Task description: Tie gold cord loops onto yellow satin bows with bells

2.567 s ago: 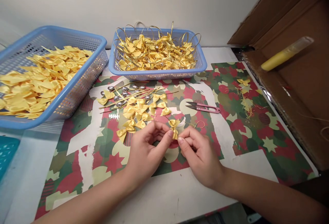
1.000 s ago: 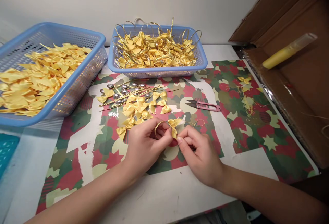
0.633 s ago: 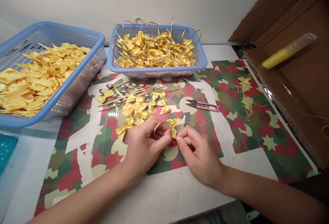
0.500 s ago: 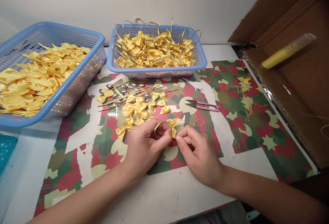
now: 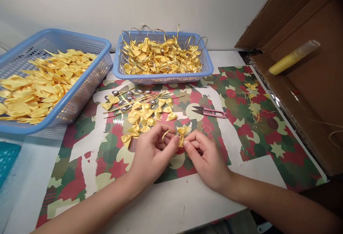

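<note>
A yellow ribbon bow (image 5: 182,131) with a loop of gold cord (image 5: 166,133) is held between my two hands over the patterned sheet. My left hand (image 5: 157,148) pinches the bow's left side, where the cord curves round by the fingers. Thumb and fingers of my right hand (image 5: 203,155) are closed at the bow's lower right edge. A thin gold loop (image 5: 206,129) shows just beyond the right hand. In front of the hands lie loose yellow bows (image 5: 142,112), silver bells (image 5: 130,93) and straight gold cords (image 5: 144,100).
Thread snips (image 5: 210,112) lie right of the loose bows. A blue basket (image 5: 163,80) of corded bows stands at the back, and another blue basket (image 5: 77,101) of plain bows at left. At right are thread scraps (image 5: 255,110) and a cardboard box (image 5: 294,105) with a yellow tube (image 5: 293,58).
The view has shifted slightly. Both hands keep hold of the bow, with the left fingers and gold loop slightly readjusted around it.
</note>
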